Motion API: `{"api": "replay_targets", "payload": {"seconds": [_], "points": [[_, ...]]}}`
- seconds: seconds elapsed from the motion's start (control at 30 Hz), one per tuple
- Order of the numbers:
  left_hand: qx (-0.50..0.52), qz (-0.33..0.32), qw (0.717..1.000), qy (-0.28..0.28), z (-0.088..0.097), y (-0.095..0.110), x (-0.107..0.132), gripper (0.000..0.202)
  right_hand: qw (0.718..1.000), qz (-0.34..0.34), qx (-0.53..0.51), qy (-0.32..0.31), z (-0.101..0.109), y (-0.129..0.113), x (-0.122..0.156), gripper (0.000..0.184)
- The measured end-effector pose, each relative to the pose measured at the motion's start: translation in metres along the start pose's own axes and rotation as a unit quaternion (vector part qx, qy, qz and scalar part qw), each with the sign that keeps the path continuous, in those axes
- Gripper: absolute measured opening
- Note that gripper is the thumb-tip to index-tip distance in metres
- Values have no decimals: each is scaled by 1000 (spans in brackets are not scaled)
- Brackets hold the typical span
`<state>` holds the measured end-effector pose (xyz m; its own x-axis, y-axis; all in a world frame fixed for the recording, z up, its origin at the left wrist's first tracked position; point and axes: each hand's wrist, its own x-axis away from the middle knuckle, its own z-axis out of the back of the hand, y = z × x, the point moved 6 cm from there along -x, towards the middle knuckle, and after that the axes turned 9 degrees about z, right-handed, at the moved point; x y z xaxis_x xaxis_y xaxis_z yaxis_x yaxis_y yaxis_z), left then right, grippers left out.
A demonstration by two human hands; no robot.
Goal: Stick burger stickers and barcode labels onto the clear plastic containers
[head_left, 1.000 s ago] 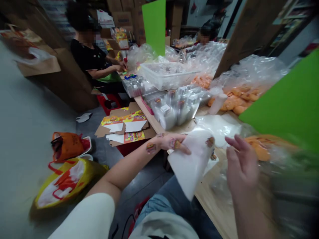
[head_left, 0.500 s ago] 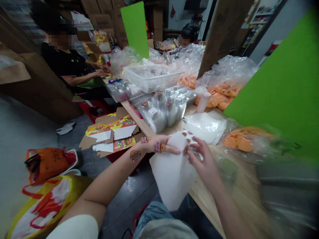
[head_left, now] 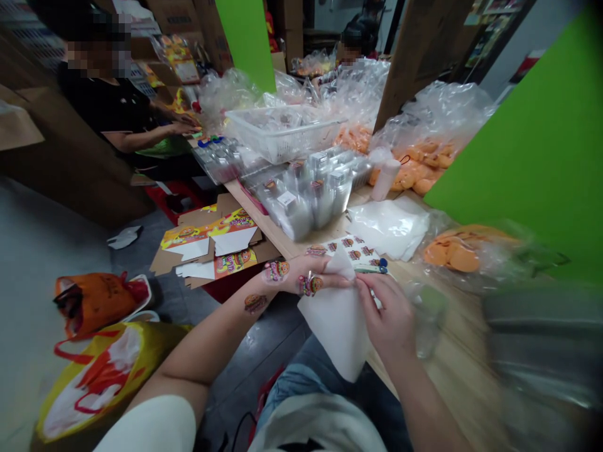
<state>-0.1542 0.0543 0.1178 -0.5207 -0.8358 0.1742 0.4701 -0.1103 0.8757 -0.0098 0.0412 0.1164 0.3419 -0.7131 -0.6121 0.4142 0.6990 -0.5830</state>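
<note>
We see a wooden table (head_left: pixel 464 358) bearing a white plastic basket (head_left: pixel 285 135) at 12 o'clock, clear packs of small containers (head_left: pixel 306 201) just beyond center, bagged orange pieces (head_left: pixel 419 166) at 2 o'clock, a bag of orange discs (head_left: pixel 455 254) at 3 o'clock, and a sticker sheet (head_left: pixel 348 248) at 4 o'clock. On the grey floor (head_left: pixel 136 289) lie flattened printed cartons (head_left: pixel 211 242) at 9 o'clock and a yellow plastic bag (head_left: pixel 101 383) at 8 o'clock.

**Orange burgers on white, against loud green**
A matte white sheet (head_left: pixel 335 326) hangs from the left hand (head_left: pixel 306 276), which wears colourful burger stickers, and a white sticker sheet (head_left: pixel 348 246) repeats small orange burgers. A flat green board (head_left: pixel 527 157) rises behind round orange pieces in clear plastic (head_left: pixel 455 257), while a yellow bag with red-and-white print (head_left: pixel 94 383) lies on the grey floor (head_left: pixel 61 251).
</note>
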Motion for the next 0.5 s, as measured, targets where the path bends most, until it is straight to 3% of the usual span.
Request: {"api": "replay_targets", "payload": {"seconds": [0.2,0.37,0.5], "points": [[35,41,999,-2,-6,1,-2,33,985,-140,-97,12,0,23,10,23],[134,86,986,-50,-12,-4,-1,37,970,-179,-166,-5,-8,33,15,31],[123,114,984,-63,-11,-12,0,38,941,-261,-214,-5,-11,48,20,28]]}}
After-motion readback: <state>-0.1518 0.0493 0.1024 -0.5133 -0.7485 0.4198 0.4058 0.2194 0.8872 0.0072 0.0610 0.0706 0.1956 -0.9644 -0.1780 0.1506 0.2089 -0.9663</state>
